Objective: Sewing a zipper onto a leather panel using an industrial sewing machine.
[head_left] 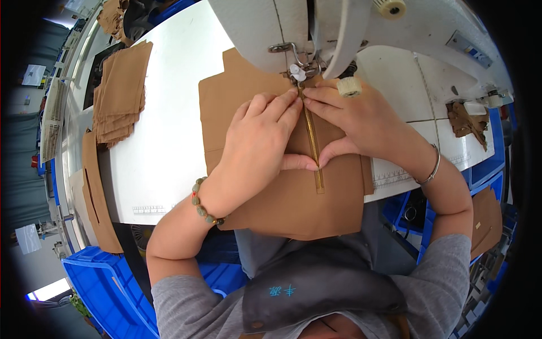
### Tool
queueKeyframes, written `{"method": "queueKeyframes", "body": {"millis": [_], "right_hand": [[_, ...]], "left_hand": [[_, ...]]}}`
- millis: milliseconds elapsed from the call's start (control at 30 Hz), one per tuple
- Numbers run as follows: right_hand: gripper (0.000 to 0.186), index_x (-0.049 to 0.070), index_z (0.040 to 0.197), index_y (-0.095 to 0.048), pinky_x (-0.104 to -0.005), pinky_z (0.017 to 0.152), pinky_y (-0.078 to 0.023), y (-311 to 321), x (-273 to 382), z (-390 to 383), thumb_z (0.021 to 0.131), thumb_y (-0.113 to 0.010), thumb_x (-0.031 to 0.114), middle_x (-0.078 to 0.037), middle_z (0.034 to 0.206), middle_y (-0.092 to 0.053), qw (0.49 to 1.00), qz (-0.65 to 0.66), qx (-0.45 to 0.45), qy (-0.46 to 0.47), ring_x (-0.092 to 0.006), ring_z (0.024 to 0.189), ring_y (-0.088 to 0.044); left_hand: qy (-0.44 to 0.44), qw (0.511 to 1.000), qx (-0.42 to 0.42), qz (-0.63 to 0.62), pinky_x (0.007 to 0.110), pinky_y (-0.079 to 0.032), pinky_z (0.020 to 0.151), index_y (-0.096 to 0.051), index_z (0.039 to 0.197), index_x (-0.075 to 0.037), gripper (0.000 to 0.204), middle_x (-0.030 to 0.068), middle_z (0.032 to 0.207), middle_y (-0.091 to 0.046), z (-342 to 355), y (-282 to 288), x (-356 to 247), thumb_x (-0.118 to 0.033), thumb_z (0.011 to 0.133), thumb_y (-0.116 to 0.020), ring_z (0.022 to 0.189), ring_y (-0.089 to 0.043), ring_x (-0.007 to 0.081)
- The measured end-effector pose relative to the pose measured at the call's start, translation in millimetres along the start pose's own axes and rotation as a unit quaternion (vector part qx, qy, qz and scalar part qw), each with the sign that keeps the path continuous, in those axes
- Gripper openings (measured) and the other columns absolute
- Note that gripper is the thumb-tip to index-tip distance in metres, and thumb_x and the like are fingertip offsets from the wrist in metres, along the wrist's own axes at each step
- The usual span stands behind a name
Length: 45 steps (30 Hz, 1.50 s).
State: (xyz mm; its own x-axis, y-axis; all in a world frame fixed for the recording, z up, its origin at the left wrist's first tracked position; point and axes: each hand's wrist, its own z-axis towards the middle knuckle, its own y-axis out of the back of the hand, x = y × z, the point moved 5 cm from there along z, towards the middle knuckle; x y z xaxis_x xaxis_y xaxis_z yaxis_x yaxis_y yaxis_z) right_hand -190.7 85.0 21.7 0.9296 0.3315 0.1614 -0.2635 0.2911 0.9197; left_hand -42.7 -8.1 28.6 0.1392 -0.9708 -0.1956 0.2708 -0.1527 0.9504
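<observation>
A brown fabric panel [265, 209] lies under the sewing machine's presser foot [298, 74], its near edge hanging over the table's front edge. Down its middle runs a brass-toothed zipper [310, 133] set in a narrow stitched slot. My left hand [259, 133] rests flat on the fabric left of the zipper, fingertips close to the foot. To the right, my right hand [353, 118] lies with fingers stretched out beside the zipper teeth. Both thumbs nearly meet over the zipper's lower part. Neither hand grips anything; the needle point is hidden behind the foot.
The white sewing machine [395, 28] stands over the far right of the white table [164, 130]. Brown fabric pieces are stacked [121, 90] at the left. Dark scraps [468, 121] lie at the right. Blue bins [107, 288] stand below the table's left side.
</observation>
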Motion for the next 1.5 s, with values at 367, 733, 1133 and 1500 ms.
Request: {"method": "queueKeyframes", "body": {"millis": [367, 733, 1133, 1500], "right_hand": [[0.091, -0.004, 0.123, -0.071, -0.0458, 0.118, -0.04, 1.1, -0.1, 1.2, 0.066, -0.081, 0.066, -0.012, 0.13, -0.067, 1.0, -0.024, -0.009, 0.018, -0.0292, 0.124, -0.062], [0.086, -0.002, 0.117, -0.072, -0.0458, 0.116, -0.042, -2.9, -5.2, 3.1, 0.067, -0.08, 0.067, -0.011, 0.12, -0.068, 0.999, -0.031, -0.03, 0.014, -0.0301, 0.112, -0.064], [0.084, 0.003, 0.119, -0.073, -0.0443, 0.106, -0.048, 2.2, -2.1, 6.2, 0.065, -0.08, 0.066, -0.01, 0.115, -0.069, 0.995, -0.066, -0.062, 0.03, -0.0294, 0.108, -0.065], [0.076, 0.007, 0.114, -0.072, -0.0412, 0.084, -0.053, 5.1, 0.2, -1.5, 0.063, -0.083, 0.063, -0.008, 0.108, -0.067, 0.998, -0.046, -0.017, -0.051, -0.0271, 0.099, -0.066]], "left_hand": [[0.008, 1.0, -0.003, -0.014, 0.043, -0.05, 0.105, -0.064, 0.138, 0.004, 0.097, 0.01, 0.138, -0.064, 1.7, 1.1, 3.1, -0.057, 0.065, -0.084, 0.119, -0.059, 0.0314], [0.02, 1.0, 0.004, -0.013, 0.043, -0.05, 0.102, -0.063, 0.14, 0.002, 0.099, 0.0095, 0.125, -0.064, 3.8, 0.6, 7.6, -0.058, 0.065, -0.084, 0.115, -0.059, 0.0318], [0.025, 1.0, 0.019, -0.001, 0.043, -0.05, 0.104, -0.063, 0.141, 0.002, 0.1, 0.0099, 0.134, -0.065, 5.2, -1.1, 10.6, -0.063, 0.066, -0.08, 0.118, -0.059, 0.0319], [0.046, 0.998, -0.011, -0.033, 0.044, -0.053, 0.103, -0.067, 0.136, 0.001, 0.087, 0.0106, 0.135, -0.066, -5.2, -0.2, 4.0, -0.054, 0.07, -0.084, 0.121, -0.061, 0.0332]]}}
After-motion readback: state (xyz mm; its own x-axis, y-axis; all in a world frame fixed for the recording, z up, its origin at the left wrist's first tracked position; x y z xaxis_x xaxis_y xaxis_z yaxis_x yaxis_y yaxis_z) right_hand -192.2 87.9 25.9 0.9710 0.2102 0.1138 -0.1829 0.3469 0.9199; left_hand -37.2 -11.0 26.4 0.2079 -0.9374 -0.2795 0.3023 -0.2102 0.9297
